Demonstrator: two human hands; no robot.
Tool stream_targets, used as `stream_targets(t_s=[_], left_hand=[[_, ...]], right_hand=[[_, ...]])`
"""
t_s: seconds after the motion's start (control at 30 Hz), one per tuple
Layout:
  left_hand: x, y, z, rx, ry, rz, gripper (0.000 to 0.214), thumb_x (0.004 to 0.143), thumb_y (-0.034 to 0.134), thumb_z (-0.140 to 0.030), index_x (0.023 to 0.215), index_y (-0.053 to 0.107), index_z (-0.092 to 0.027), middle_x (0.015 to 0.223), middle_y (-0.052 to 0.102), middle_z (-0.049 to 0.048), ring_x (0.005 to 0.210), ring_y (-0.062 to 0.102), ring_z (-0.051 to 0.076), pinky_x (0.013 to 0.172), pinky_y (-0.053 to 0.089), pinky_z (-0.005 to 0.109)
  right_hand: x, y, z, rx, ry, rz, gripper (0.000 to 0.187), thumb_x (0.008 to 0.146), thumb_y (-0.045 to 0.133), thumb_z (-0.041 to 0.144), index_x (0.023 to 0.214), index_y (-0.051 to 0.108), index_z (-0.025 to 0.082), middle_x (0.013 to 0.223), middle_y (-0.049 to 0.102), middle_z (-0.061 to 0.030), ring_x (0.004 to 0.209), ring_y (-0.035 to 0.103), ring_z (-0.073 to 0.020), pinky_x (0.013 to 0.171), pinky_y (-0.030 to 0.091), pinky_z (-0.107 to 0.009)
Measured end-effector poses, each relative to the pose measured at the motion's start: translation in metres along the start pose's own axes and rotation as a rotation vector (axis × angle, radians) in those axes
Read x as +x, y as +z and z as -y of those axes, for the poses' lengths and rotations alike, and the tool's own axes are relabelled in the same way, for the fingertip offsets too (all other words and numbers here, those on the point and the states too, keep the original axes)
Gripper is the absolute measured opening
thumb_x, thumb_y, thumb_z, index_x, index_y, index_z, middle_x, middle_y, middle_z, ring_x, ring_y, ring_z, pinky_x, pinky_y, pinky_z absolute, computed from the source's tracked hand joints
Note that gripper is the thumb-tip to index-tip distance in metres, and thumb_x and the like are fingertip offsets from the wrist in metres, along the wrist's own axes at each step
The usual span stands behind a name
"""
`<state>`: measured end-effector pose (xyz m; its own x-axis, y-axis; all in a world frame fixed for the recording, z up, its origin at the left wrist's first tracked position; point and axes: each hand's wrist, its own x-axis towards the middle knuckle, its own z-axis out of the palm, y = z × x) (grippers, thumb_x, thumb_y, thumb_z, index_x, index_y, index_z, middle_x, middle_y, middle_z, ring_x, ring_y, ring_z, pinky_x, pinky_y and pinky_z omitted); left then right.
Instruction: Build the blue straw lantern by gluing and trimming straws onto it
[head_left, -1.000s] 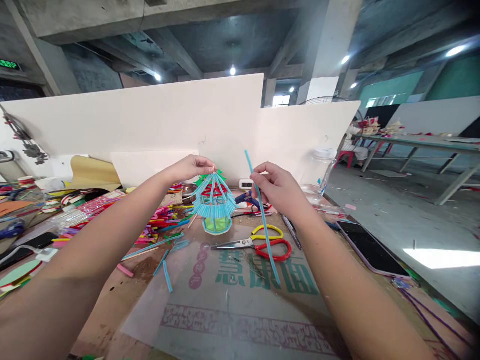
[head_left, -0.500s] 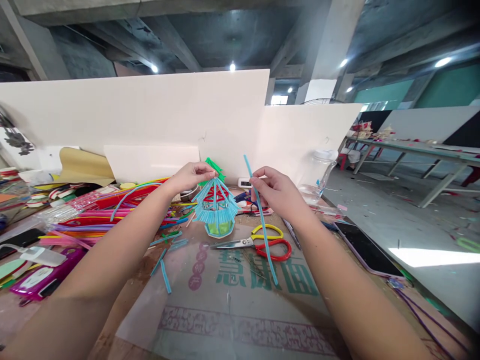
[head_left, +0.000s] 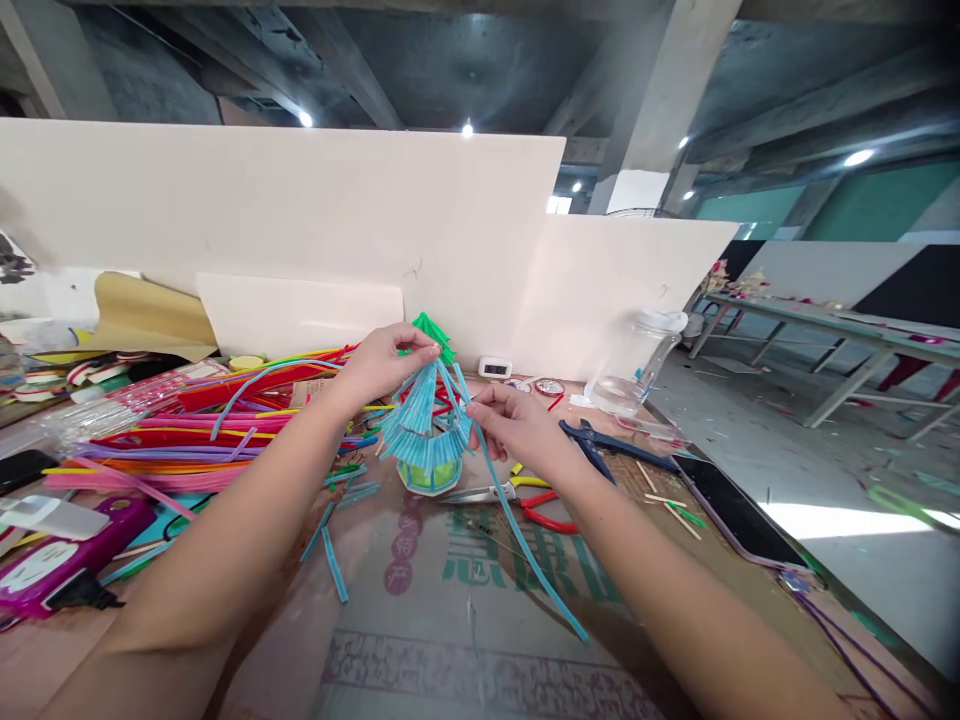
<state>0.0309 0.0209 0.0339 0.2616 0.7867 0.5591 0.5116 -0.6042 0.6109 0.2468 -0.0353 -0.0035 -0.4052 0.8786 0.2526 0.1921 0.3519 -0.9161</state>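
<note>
My left hand point(head_left: 384, 360) pinches the top of a small blue straw lantern point(head_left: 424, 428), holding it above the table. The lantern has a fringed blue skirt and a green base. My right hand point(head_left: 510, 425) is closed on a long blue straw point(head_left: 525, 540), its upper end pressed against the lantern's right side. The straw's free end trails down toward me over the printed plastic sheet point(head_left: 495, 610).
Yellow-and-red scissors point(head_left: 517, 495) lie under my right hand. A heap of coloured straws point(head_left: 187, 430) fills the left. Dark pliers point(head_left: 600, 445), a clear jar point(head_left: 634, 365), a phone point(head_left: 739, 515) sit right. A white board point(head_left: 300, 220) stands behind; a purple case point(head_left: 60, 565) lies left.
My right hand moved left and down, bringing the blue straw from upright and apart to touching the lantern's side. The view swung slightly left.
</note>
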Motion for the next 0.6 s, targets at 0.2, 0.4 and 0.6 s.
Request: stream_targets(t_s=[0.2, 0.4, 0.6], left_hand=[[-0.011, 0.002, 0.005, -0.028, 0.001, -0.029, 0.034, 0.082, 0.058, -0.048, 0.091, 0.069, -0.017, 0.094, 0.072, 0.0061, 0.086, 0.064, 0.020, 0.077, 0.049, 0.030], [-0.018, 0.005, -0.002, -0.048, 0.037, -0.102, 0.030, 0.084, 0.058, -0.044, 0.091, 0.070, -0.017, 0.097, 0.070, 0.0058, 0.090, 0.063, 0.020, 0.082, 0.047, 0.031], [-0.019, 0.013, -0.002, -0.057, -0.006, -0.143, 0.030, 0.084, 0.058, -0.043, 0.093, 0.069, -0.017, 0.096, 0.070, 0.0048, 0.090, 0.063, 0.019, 0.080, 0.047, 0.029]], right_hand=[[-0.003, 0.015, -0.002, -0.014, 0.053, -0.031, 0.026, 0.086, 0.053, 0.045, 0.080, 0.046, 0.021, 0.056, 0.061, 0.0048, 0.038, 0.046, -0.0076, 0.037, 0.036, -0.018], [-0.006, 0.025, 0.000, -0.035, 0.085, -0.038, 0.025, 0.088, 0.051, 0.045, 0.080, 0.048, 0.022, 0.056, 0.061, 0.0046, 0.040, 0.047, -0.0087, 0.039, 0.037, -0.019], [-0.005, 0.024, -0.004, -0.138, 0.056, -0.124, 0.022, 0.088, 0.050, 0.043, 0.081, 0.050, 0.022, 0.055, 0.059, 0.0052, 0.041, 0.047, -0.0098, 0.042, 0.036, -0.021]])
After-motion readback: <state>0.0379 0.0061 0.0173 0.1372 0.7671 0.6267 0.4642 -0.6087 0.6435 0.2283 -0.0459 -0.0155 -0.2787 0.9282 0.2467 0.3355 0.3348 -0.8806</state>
